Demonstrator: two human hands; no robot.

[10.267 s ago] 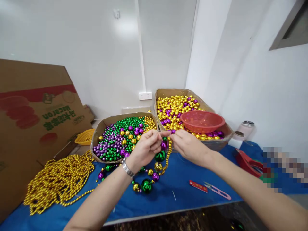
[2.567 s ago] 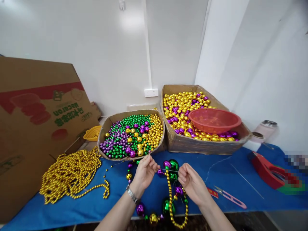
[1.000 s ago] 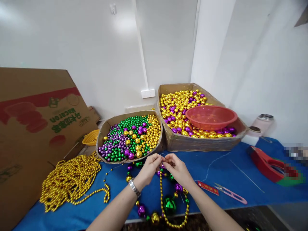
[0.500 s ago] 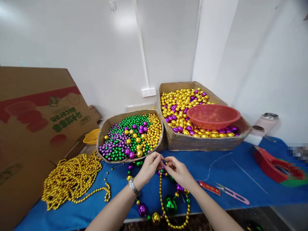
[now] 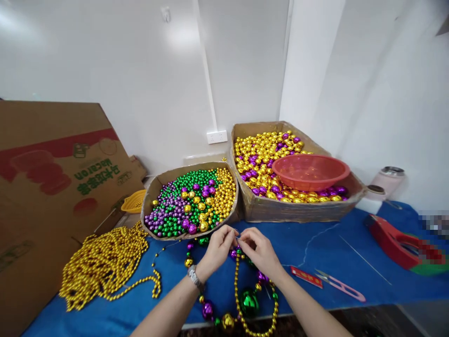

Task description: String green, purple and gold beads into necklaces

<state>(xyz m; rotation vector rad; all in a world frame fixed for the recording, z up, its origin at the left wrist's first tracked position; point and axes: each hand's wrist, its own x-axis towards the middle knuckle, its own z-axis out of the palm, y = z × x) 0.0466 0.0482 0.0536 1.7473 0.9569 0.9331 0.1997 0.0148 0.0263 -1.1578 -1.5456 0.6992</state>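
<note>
My left hand (image 5: pixel 221 245), with a metal watch (image 5: pixel 194 276) on its wrist, is closed in a pinch. Opposite it, almost fingertip to fingertip, my right hand (image 5: pixel 258 249) pinches too. A thin string shows faintly at the fingertips, mostly hidden by the fingers. Just below them hangs a strand of small gold beads (image 5: pixel 237 281), looping down over the table's front edge. Under my wrists lies a bead necklace of purple, green and gold balls, with a large green ball (image 5: pixel 249 302) and a purple ball (image 5: pixel 207 310); my hands cover part of it.
Behind stand a box of small mixed beads (image 5: pixel 143 216) and a larger box (image 5: pixel 294 213) with a red basin (image 5: pixel 310 173). Left lies a gold bead pile (image 5: pixel 101 262). Right are pink thread snips (image 5: pixel 345 289), a red packet (image 5: pixel 306 276), a needle (image 5: pixel 365 260) and a red tape dispenser (image 5: pixel 389 243).
My fingertips have drawn slightly closer together, and the thin loop of string seen above them is less visible. The view has shifted a little; the necklace lies about the same.
</note>
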